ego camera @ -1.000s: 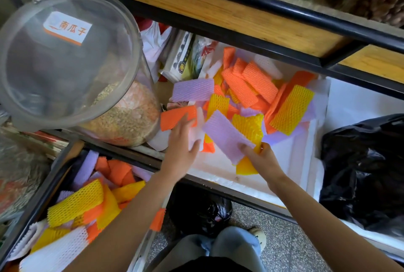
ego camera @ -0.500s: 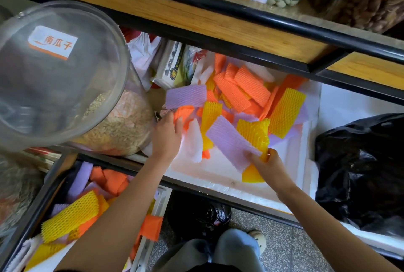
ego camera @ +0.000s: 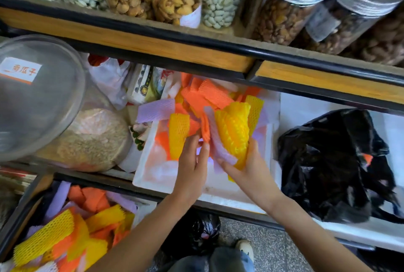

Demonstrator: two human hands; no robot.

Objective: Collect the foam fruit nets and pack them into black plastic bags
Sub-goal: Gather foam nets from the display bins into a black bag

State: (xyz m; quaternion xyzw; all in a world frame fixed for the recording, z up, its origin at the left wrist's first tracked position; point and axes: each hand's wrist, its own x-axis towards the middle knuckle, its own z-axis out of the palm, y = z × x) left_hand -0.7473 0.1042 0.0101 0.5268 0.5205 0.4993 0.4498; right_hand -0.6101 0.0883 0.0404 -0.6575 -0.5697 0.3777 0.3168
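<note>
Orange, yellow and purple foam fruit nets (ego camera: 209,99) lie piled in a white foam tray (ego camera: 146,175) on the middle shelf. My right hand (ego camera: 251,169) grips a bunch of yellow and purple nets (ego camera: 231,131), lifted upright above the tray. Just left of the bunch, my left hand (ego camera: 192,162) pinches an orange net (ego camera: 205,129) against it, beside a yellow net (ego camera: 178,136). A black plastic bag (ego camera: 332,162) lies open on the shelf to the right, with a bit of orange showing inside. More nets (ego camera: 65,228) fill a lower bin at bottom left.
A big clear jar of seeds (ego camera: 54,118) with a labelled lid lies at the left. Jars of nuts (ego camera: 284,9) stand on the upper shelf, whose wooden edge (ego camera: 153,46) overhangs the tray. Another black bag (ego camera: 196,234) sits on the floor by my foot.
My right hand gathered the purple and yellow nets into an upright bunch. My left hand moved right from the tray's left side, bringing an orange net to the bunch. The camera tilted upward.
</note>
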